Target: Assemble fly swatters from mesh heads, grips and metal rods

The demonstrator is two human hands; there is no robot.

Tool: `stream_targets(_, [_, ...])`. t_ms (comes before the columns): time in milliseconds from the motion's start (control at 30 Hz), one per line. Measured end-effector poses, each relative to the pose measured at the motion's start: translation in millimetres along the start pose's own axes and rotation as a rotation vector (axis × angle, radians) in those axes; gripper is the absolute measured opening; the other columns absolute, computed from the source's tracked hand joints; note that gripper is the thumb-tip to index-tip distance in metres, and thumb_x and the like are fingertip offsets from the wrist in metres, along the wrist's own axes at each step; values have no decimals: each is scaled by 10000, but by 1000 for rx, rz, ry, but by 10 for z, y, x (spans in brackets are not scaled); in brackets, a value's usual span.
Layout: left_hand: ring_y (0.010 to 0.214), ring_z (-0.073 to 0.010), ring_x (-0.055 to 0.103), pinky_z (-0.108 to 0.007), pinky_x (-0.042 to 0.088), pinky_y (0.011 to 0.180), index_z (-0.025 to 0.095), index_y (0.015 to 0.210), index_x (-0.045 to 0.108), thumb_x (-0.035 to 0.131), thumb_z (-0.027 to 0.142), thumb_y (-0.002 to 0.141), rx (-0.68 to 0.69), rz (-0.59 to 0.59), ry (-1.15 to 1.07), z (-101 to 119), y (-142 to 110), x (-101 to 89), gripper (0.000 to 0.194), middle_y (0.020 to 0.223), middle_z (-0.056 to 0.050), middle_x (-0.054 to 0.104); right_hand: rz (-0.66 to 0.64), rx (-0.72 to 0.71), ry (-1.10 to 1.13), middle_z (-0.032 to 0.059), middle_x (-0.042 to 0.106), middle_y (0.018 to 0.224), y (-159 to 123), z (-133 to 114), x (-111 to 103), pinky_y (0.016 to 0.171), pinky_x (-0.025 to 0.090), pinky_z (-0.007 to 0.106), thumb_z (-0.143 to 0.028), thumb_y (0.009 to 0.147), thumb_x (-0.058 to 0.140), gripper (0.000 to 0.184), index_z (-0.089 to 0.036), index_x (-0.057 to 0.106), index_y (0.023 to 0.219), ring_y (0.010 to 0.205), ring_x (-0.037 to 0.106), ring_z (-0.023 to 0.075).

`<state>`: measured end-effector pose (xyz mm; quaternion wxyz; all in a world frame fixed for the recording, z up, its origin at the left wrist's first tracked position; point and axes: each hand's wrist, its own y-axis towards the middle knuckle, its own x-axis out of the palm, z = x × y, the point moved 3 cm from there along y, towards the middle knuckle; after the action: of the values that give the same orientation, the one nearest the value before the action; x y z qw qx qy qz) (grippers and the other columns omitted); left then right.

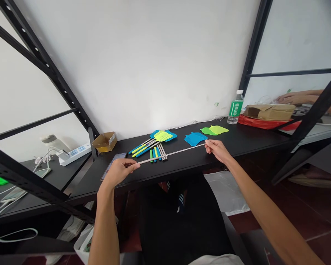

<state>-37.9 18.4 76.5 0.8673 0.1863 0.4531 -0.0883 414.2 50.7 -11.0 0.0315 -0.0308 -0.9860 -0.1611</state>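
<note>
A long, thin, silvery rod (179, 151) stretches between my hands above the black table. My left hand (120, 172) pinches one end, and my right hand (217, 150) grips the other between thumb and fingers. Behind the rod lie assembled fly swatters with a yellow head (163, 136) over blue ones. Loose green, yellow and blue handles (156, 152) sit under the rod's line, beside several short metal rods (162, 150). Near my right hand are loose blue swatter heads (195, 139), with green and yellow heads (219, 129) farther back.
A phone (114, 165) lies by my left hand. An open cardboard box (105, 142) stands at the table's left end, a water bottle (235, 107) at the back right. Black metal frames (57, 82) rise on both sides. Another person's hands (298, 97) show beyond the right frame.
</note>
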Motion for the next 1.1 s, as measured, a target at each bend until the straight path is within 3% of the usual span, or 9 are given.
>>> stream_targets(700, [603,-143,483,-239,357,554,158,790,750,549,578,877,107,35,16,206,-3,8,474,687,-26,645,-61,5,66,-16,463,511,-21,-43,11,551,357,286,-546,862,664,454,-190,558,601,516,448,126])
stream_targets(933, [522,-106,333,-243,260,524,145,729,697,457,555,940,151,-75,-29,477,79,310,520,532,27,442,-144,4,-118,1,529,546,-54,-105,121,577,379,279,-581,879,612,469,-179,602,637,556,498,135])
stream_targets(1100, [547,-121,395,-247,290,558,162,708,654,405,555,964,193,-98,-26,645,129,503,531,568,19,475,-127,7,-119,-1,534,535,-72,-187,154,577,393,279,-610,864,608,486,-186,590,627,546,493,137])
